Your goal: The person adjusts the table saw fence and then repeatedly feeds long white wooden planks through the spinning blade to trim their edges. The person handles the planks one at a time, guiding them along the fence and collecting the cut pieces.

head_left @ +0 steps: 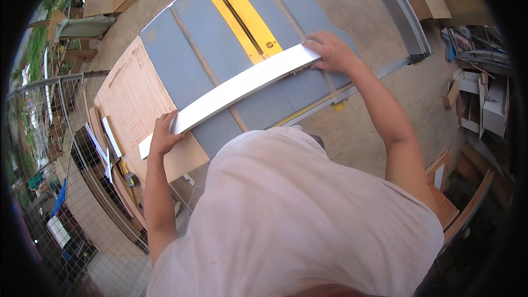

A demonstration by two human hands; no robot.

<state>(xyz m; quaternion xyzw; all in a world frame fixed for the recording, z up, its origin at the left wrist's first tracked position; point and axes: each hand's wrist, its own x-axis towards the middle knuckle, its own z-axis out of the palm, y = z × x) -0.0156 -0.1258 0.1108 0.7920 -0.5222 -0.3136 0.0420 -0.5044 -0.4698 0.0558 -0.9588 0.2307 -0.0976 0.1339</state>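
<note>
Tape measure [131, 179], beside plywood [129, 88]; left hand [163, 135], fingers clamped on white board [236, 89], which slants over plywood and saw table [212, 33]; yellow plate [248, 22], set in the table, showing beyond the board; right hand [333, 53], fingers clamped on the board's right end.

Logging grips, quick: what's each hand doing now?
Left hand: holding the white board near its left end.
Right hand: holding its right end.
</note>
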